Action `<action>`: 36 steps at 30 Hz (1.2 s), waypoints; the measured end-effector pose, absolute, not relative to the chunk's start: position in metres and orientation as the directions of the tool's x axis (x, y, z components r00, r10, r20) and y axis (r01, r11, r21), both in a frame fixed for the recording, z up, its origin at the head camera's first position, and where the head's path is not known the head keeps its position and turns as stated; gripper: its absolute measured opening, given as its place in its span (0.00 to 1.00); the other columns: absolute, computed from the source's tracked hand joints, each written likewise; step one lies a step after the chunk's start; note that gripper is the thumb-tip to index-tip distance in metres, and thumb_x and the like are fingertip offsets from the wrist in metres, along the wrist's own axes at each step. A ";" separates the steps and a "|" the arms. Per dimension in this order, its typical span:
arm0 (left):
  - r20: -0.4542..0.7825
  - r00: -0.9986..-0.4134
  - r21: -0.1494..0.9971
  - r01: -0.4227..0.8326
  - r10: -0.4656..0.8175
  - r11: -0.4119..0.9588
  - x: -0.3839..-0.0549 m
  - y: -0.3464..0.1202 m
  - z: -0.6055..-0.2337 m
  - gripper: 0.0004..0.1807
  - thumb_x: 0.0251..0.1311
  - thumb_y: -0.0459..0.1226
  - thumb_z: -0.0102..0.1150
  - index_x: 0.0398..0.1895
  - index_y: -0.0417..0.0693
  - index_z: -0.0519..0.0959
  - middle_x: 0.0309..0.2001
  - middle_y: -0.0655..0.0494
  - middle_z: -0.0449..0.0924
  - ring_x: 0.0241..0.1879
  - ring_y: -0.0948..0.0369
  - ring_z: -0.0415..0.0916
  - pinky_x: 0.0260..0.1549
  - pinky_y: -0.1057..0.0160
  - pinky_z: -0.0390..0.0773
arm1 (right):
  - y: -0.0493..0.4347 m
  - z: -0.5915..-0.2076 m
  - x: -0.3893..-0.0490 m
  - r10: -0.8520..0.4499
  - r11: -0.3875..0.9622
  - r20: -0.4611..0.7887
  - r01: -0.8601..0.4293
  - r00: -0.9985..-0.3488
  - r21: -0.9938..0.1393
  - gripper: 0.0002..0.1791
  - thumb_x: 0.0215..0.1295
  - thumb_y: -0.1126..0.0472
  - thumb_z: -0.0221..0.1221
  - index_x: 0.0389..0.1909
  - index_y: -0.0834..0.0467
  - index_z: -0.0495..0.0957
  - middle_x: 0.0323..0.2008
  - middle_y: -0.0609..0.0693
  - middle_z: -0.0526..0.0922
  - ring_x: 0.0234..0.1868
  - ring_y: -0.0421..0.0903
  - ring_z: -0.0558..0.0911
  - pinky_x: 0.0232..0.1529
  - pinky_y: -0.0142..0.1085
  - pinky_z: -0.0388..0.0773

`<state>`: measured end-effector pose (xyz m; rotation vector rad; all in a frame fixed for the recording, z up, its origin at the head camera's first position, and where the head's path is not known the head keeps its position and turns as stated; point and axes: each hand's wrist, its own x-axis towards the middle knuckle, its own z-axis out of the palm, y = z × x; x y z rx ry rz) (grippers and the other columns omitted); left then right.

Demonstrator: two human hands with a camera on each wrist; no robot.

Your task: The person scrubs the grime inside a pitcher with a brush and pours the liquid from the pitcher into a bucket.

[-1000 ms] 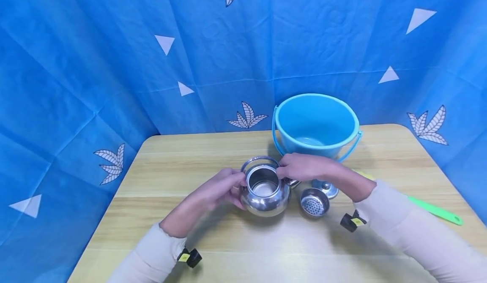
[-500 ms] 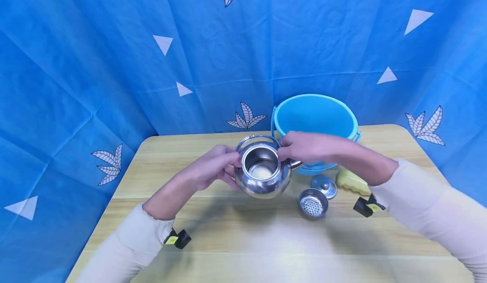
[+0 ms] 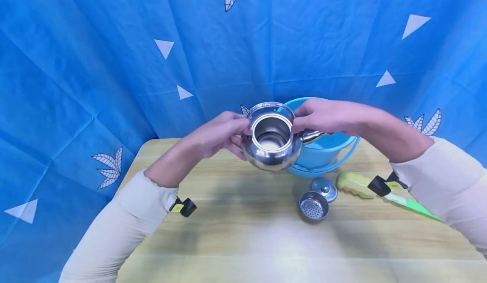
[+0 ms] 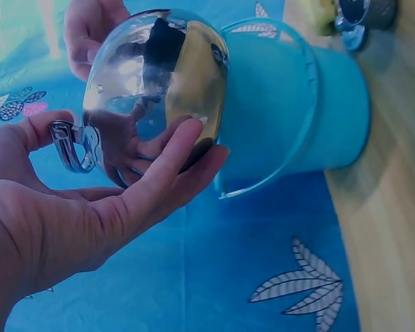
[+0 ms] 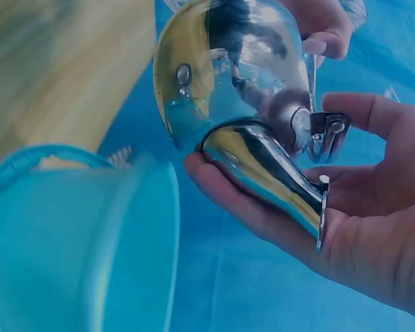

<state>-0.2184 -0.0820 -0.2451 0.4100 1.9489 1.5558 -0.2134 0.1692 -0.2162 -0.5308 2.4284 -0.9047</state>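
A shiny steel teapot (image 3: 271,161) is held up off the table between both hands, its lidless mouth facing the head camera. My left hand (image 3: 220,135) grips its left side; in the left wrist view the fingers lie along the round body (image 4: 145,104), with the thumb near the handle bracket (image 4: 70,146). On the spout side, my right hand (image 3: 332,116) holds it, fingers under the spout (image 5: 266,173) and thumb at the other bracket (image 5: 328,131). The bail handle (image 3: 270,104) rises behind the mouth. A blue bucket (image 3: 317,159) stands just behind and to the right, partly covered by my right hand.
On the wooden table (image 3: 228,232) sit a round steel strainer (image 3: 313,207) and the small steel lid (image 3: 324,189), side by side. Right of them lies a yellow sponge brush (image 3: 355,183) with a green handle (image 3: 420,208). A blue patterned cloth (image 3: 114,63) hangs behind.
Both hands have raised the teapot from low over the table, up and slightly right, until it overlaps the bucket's left side. The strainer, lid and brush have stayed in place.
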 end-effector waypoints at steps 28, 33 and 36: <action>-0.098 -0.853 0.986 -0.014 0.513 0.166 -0.274 -0.016 -0.244 0.28 0.51 0.42 0.57 0.59 0.57 0.65 0.48 0.50 0.71 0.40 0.51 0.75 0.34 0.52 0.76 | 0.227 -0.210 -0.239 -0.329 0.695 -0.219 -0.079 -0.918 -0.715 0.40 0.54 0.50 0.57 0.65 0.56 0.50 0.56 0.57 0.67 0.42 0.53 0.74 0.22 0.40 0.69; -0.053 -0.858 0.986 0.036 0.511 0.164 -0.281 -0.014 -0.255 0.33 0.50 0.43 0.59 0.61 0.60 0.62 0.48 0.53 0.72 0.41 0.55 0.74 0.35 0.55 0.76 | 0.235 -0.220 -0.246 -0.347 0.654 -0.176 -0.104 -0.921 -0.750 0.38 0.56 0.52 0.55 0.65 0.57 0.51 0.57 0.58 0.66 0.53 0.56 0.70 0.41 0.49 0.72; -0.017 -0.864 0.982 0.082 0.503 0.173 -0.281 -0.014 -0.261 0.33 0.50 0.43 0.59 0.62 0.60 0.61 0.51 0.55 0.70 0.43 0.56 0.73 0.36 0.55 0.75 | 0.236 -0.229 -0.250 -0.369 0.637 -0.133 -0.146 -0.920 -0.757 0.38 0.56 0.53 0.56 0.65 0.57 0.52 0.57 0.57 0.66 0.55 0.56 0.69 0.47 0.52 0.68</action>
